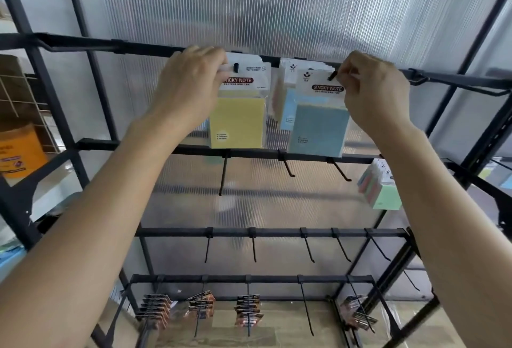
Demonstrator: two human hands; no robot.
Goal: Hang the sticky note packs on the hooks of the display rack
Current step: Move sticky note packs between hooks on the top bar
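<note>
While both arms reach up to the top rail (83,43) of the black display rack, the left hand (194,81) curls its fingers over the upper left corner of a yellow sticky note pack (238,120). This pack hangs from the rail with a black hook tip (236,66) poking out through its white header. Just to the right, the right hand (371,90) pinches the top right corner of a blue sticky note pack (318,126), fingertips touching a second hook tip (331,76); whether that hook passes through the header I cannot tell. More packs (285,92) hang close behind the blue one. On the second rail below, three bare hooks (288,167) jut forward, and a cluster of green and pink packs (383,189) hangs at its right end. Carded goods (249,311) hang from the lowest rail, and a ribbed translucent panel (277,1) backs the rack.
</note>
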